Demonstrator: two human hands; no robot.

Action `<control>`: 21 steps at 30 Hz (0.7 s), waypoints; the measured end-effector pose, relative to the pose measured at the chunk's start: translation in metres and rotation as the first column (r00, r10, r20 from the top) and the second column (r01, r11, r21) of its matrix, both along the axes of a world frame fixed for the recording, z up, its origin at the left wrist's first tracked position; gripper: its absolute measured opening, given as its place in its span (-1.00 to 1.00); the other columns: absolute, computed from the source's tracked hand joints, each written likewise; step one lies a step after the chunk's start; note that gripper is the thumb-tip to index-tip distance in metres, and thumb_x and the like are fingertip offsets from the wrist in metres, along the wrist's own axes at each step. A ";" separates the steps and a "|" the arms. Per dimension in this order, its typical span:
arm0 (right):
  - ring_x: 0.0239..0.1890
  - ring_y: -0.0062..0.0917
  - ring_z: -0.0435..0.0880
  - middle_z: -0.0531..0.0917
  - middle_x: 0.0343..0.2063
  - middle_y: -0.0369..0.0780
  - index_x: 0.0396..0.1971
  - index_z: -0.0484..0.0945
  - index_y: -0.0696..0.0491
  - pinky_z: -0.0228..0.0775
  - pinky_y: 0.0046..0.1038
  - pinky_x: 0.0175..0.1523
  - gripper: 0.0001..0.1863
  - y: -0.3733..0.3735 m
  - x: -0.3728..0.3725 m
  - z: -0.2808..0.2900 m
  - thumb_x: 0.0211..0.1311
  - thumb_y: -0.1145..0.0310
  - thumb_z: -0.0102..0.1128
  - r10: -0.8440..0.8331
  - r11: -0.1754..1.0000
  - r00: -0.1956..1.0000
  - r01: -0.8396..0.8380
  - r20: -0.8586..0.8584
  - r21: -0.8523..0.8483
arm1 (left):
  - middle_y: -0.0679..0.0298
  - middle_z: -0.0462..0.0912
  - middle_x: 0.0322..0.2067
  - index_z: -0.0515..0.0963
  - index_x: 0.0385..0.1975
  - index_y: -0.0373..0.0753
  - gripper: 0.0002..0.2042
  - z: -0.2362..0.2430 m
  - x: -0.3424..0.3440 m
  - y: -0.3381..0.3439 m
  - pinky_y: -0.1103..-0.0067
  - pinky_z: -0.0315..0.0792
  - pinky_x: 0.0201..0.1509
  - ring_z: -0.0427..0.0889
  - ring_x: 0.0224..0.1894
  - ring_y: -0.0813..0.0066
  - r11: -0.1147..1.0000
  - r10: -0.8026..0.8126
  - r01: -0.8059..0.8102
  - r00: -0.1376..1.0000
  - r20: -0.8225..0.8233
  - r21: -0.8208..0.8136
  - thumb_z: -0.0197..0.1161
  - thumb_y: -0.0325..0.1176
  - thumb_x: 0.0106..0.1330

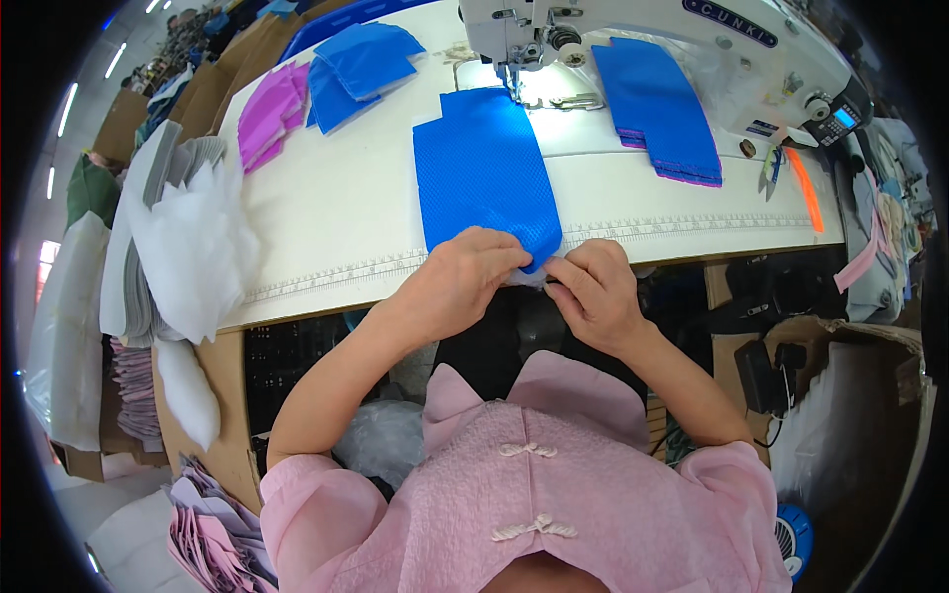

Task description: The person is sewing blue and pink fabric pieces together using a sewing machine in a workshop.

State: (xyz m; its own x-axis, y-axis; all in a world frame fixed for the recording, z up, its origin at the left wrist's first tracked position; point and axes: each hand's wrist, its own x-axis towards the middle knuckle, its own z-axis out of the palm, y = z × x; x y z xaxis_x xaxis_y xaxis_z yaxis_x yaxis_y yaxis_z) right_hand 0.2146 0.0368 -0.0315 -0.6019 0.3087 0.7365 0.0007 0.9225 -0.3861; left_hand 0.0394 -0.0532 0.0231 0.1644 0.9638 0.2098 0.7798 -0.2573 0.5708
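Observation:
A textured blue fabric piece (484,168) lies on the white sewing table, its far end beneath the needle of the sewing machine (514,74). Its near end hangs just over the table's front edge, with a bit of white padding showing under the corner. My left hand (465,272) pinches this near edge, fingers closed over the fabric. Close beside it, my right hand (595,292) holds the near right corner between thumb and fingertips. The machine's lamp lights the area around the needle.
Blue cut pieces (356,69) and purple pieces (272,114) lie at the back left. A blue stack with purple edges (662,114) sits right of the needle. Snips (770,174) and an orange strip (806,193) lie far right. White padding (198,247) hangs at the left edge.

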 end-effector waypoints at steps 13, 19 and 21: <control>-0.44 -0.46 0.38 0.37 -0.57 -0.28 -0.55 0.53 0.08 0.21 -0.46 -0.34 -0.85 0.003 -0.002 -0.004 -0.26 0.54 0.21 -0.027 0.997 1.000 0.027 0.001 0.071 | 0.27 0.46 -0.46 0.56 -0.36 -0.17 -0.74 0.011 -0.010 -0.004 0.52 0.38 -0.29 0.44 -0.36 0.32 0.989 -0.007 0.051 0.954 -0.301 0.139 0.22 -0.55 -0.13; -0.44 -0.43 0.39 0.40 -0.54 -0.27 -0.56 0.50 0.10 0.24 -0.45 -0.34 -0.84 0.003 -0.001 -0.004 -0.27 0.57 0.20 -0.016 0.998 1.000 0.017 -0.011 0.059 | 0.28 0.43 -0.47 0.57 -0.36 -0.15 -0.75 0.001 -0.007 -0.006 0.52 0.36 -0.28 0.42 -0.36 0.34 0.985 -0.012 0.071 0.939 -0.343 0.160 0.21 -0.52 -0.11; -0.43 -0.41 0.40 0.40 -0.54 -0.26 -0.49 0.50 0.11 0.25 -0.44 -0.33 -0.79 0.005 0.001 -0.005 -0.27 0.56 0.21 0.006 0.998 1.000 -0.006 -0.009 0.059 | 0.28 0.42 -0.47 0.57 -0.35 -0.15 -0.74 0.000 -0.006 -0.006 0.52 0.34 -0.28 0.41 -0.36 0.34 0.983 -0.023 0.084 0.939 -0.344 0.165 0.19 -0.54 -0.11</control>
State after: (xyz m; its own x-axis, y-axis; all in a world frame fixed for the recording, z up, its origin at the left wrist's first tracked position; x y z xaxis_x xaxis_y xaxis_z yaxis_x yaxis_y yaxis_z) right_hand 0.2152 0.0414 -0.0360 -0.5964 0.2611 0.7590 -0.0082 0.9436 -0.3310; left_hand 0.0331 -0.0593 0.0232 0.3060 0.9047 0.2965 0.9011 -0.3757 0.2163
